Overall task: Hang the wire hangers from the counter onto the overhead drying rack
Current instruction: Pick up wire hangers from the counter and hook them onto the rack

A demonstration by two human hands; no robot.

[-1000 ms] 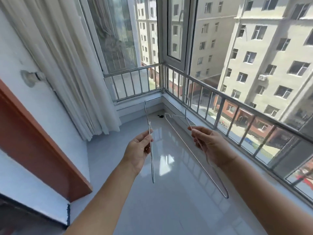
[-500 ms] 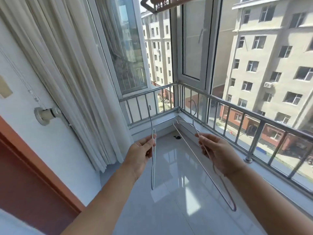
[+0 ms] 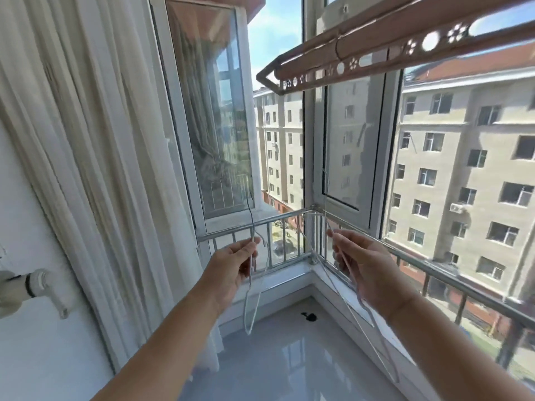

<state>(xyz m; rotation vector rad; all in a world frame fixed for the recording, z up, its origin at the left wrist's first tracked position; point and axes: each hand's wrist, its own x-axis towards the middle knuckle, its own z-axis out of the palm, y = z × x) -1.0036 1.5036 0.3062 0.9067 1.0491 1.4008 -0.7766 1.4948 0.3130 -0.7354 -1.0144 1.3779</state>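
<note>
Most of the left side was filled by a pale curtain (image 3: pixel 75 146), with tall windows (image 3: pixel 350 157) beyond it. The brown drying rack (image 3: pixel 405 44) ran across the top right, well above both hands, with a row of punched holes along its lower strip. A metal railing (image 3: pixel 451 280) lined the windows, and the glossy white surface (image 3: pixel 289 363) lay below it. The left hand (image 3: pixel 231 267) pinched one wire hanger (image 3: pixel 246 311) near its neck between thumb and fingers, so the hook pointed up and the body hung narrow and edge-on. The right hand (image 3: pixel 367 264) was curled round the neck of the second hanger (image 3: pixel 376 351), whose long bar slanted down toward the person. Both hangers were in the air, clear of the surface and apart from each other, and neither had reached the rack. A small dark speck (image 3: pixel 308 316) sat on the surface near the corner. The step in hand looked like the lift to the rack. It would probably go best one hanger at a time, with the grip kept close to the neck so the thin wire did not twist. Each hook should be turned with its open side toward the rack before going up, and the two frames held apart so they could not tangle. Whether the hooks belonged in the holes or over the rod could not be told from here.
</note>
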